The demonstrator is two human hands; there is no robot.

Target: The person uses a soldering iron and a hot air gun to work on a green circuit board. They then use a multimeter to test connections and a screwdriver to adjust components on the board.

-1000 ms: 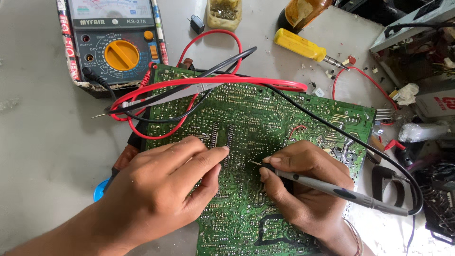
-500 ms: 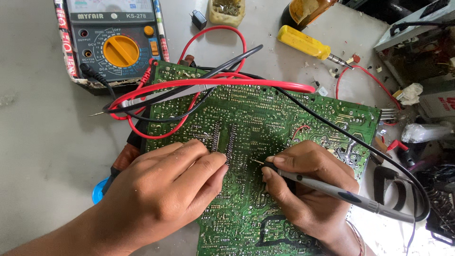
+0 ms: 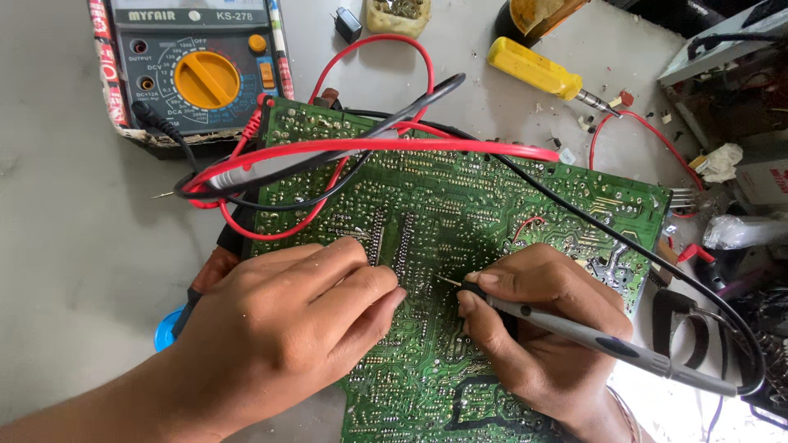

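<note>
The right hand (image 3: 546, 328) pinches a grey probe (image 3: 591, 335) like a pen, its tip touching the green circuit board (image 3: 460, 205) just beyond the fingertips. The left hand (image 3: 287, 328) lies flat, holding nothing, steadying the board.

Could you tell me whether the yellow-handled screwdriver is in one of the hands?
No, the yellow-handled screwdriver lies on the table, apart from both hands.

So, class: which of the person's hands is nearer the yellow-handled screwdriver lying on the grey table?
Right. The right hand, holding a grey probe, lies below the yellow-handled screwdriver; the left hand rests on the green circuit board farther to the left.
</note>
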